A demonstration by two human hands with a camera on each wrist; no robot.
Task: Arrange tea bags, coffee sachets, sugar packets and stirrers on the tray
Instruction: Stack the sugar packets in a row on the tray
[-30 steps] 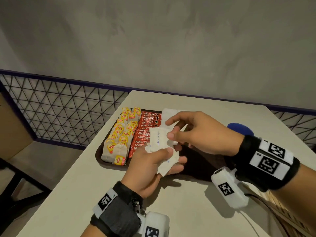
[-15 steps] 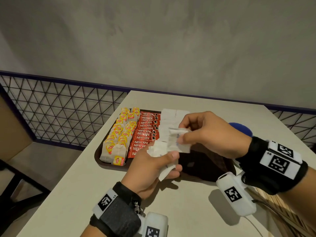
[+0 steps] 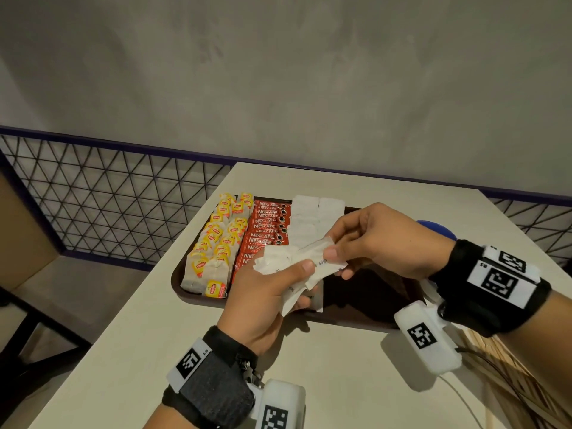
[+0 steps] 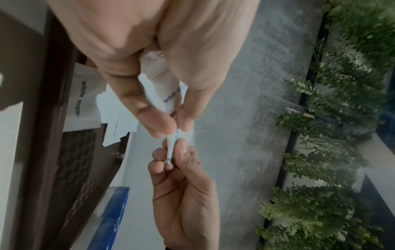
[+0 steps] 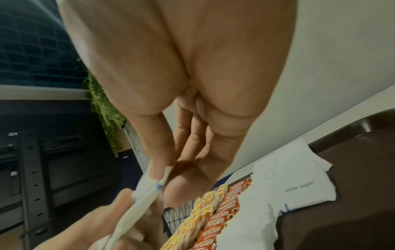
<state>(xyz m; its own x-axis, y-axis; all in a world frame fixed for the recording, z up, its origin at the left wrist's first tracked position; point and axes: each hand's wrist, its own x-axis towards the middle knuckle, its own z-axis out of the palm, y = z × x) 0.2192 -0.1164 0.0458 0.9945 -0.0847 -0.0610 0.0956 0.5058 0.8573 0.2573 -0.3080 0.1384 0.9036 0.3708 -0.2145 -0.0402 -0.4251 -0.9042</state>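
A dark brown tray (image 3: pixel 185 297) lies on the pale table. On it stand rows of yellow-tagged tea bags (image 3: pixel 216 246), red coffee sachets (image 3: pixel 266 224) and white sugar packets (image 3: pixel 312 212). My left hand (image 3: pixel 272 289) grips a bunch of white sugar packets (image 3: pixel 278 263) above the tray's near side. My right hand (image 3: pixel 365 239) pinches one sugar packet (image 3: pixel 325 261) from that bunch between thumb and forefinger. The left wrist view shows the pinched sugar packet (image 4: pixel 171 148) edge-on between both hands. In the right wrist view the same sugar packet (image 5: pixel 147 196) sits under my thumb, with laid sugar packets (image 5: pixel 295 187) beyond.
A blue round object (image 3: pixel 436 229) sits on the table behind my right hand. Wooden stirrers (image 3: pixel 501 373) lie at the table's right near edge. A metal lattice railing (image 3: pixel 108 193) runs left of the table. The tray's right half (image 3: pixel 371 289) is bare.
My right hand has drawn one sugar packet rightward out of the bunch and turned it flatter. My left hand stays in place, holding the rest.
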